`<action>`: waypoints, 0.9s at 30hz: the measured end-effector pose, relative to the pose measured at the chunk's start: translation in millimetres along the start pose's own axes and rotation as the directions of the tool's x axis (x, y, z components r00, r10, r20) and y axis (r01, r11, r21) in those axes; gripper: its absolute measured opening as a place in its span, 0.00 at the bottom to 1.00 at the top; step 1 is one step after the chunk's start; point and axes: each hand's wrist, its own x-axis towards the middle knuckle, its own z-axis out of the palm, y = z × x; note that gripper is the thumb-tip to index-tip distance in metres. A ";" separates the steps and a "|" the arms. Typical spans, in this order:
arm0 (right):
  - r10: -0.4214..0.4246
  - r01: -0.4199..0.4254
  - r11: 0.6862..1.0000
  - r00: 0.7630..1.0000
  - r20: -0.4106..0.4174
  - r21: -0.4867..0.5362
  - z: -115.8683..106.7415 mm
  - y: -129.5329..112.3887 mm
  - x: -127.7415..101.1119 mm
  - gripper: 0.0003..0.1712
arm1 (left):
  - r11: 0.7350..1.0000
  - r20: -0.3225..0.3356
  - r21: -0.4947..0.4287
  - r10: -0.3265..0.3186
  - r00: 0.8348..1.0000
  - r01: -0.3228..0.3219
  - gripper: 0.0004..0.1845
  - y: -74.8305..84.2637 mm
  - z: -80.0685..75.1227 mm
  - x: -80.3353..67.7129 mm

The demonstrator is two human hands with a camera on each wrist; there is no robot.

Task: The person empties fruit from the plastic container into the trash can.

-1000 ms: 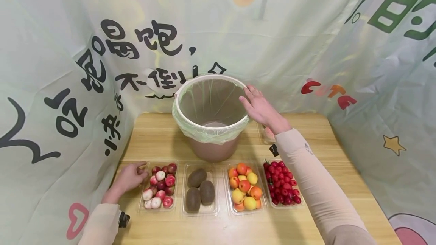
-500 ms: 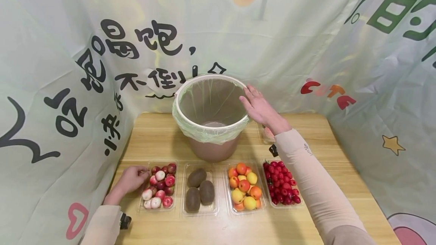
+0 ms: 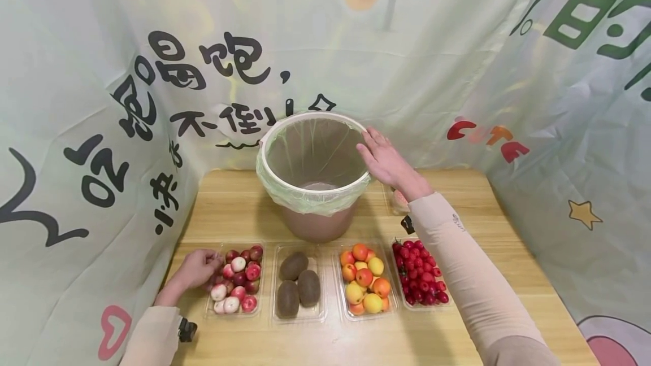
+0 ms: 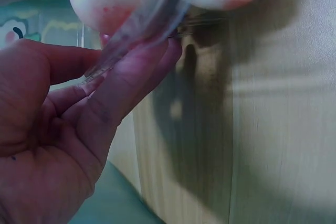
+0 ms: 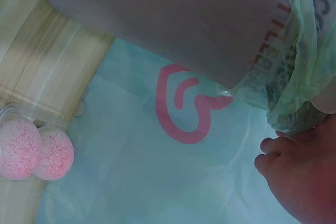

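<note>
Head view: left hand [image 3: 197, 268] curling its fingers onto the near-left edge of the clear plastic tray [image 3: 235, 280], pinching its rim; red and white round fruits lying heaped inside, just right of the fingers. Right hand [image 3: 386, 158] resting with fingers spread and straight against the right rim of the bucket [image 3: 312, 171], touching the thin green bag [image 3: 285, 196] folded over the white rim. Between the two hands, sitting in a row on the wooden table [image 3: 244, 208]: tray of kiwis [image 3: 298, 286], tray of orange and yellow fruits [image 3: 364, 279], tray of small red berries [image 3: 421, 273].

Left wrist view: left hand [image 4: 79, 124] pinching the thin transparent tray lip [image 4: 131, 40] between thumb and fingertips; pale, red-blushed fruit bulging directly above.

Right wrist view: right hand [image 5: 302, 174] showing only knuckles, pressing crinkled green film [image 5: 294, 77] just above; smooth brownish bucket wall [image 5: 168, 19] rising to the left; finger spread not telling here.
</note>
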 end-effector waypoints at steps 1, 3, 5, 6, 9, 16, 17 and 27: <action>0.000 0.000 1.000 1.000 0.001 0.001 -0.2 -0.3 0.1 0.40 | 1.000 0.002 0.004 0.004 1.000 -0.004 0.15 0.3 -0.3 -0.5; -0.001 0.001 1.000 1.000 0.002 -0.003 -0.5 -0.7 0.1 0.40 | 1.000 0.009 0.001 0.000 1.000 0.000 0.14 1.5 -0.9 -1.5; -0.001 0.001 1.000 1.000 0.002 -0.004 -0.7 -1.0 0.3 0.40 | 0.999 0.023 -0.027 -0.020 1.000 0.021 0.15 2.2 -1.3 -1.3; -0.001 0.001 1.000 1.000 0.002 -0.002 -1.0 -1.4 0.0 0.40 | 0.999 0.032 -0.044 -0.028 0.999 0.029 0.15 2.6 -1.7 -1.1; 0.000 0.000 1.000 1.000 0.001 -0.006 -0.9 -1.9 -0.1 0.40 | 0.991 0.046 -0.114 -0.066 0.997 0.071 0.14 4.7 -3.1 0.2; 0.011 -0.011 1.000 1.000 0.005 -0.010 -0.7 -2.2 -0.2 0.41 | 0.988 0.006 -0.144 -0.051 0.999 0.051 0.14 17.5 -15.8 1.0; 0.013 -0.013 1.000 1.000 0.006 -0.008 -0.8 -2.3 -0.2 0.41 | 0.987 0.003 -0.150 -0.053 0.999 0.053 0.14 19.6 -18.2 1.5; 0.019 -0.019 1.000 1.000 0.003 -0.002 -0.8 -2.4 -0.8 0.40 | 0.977 -0.036 -0.211 -0.045 0.998 0.037 0.15 39.3 -46.9 13.2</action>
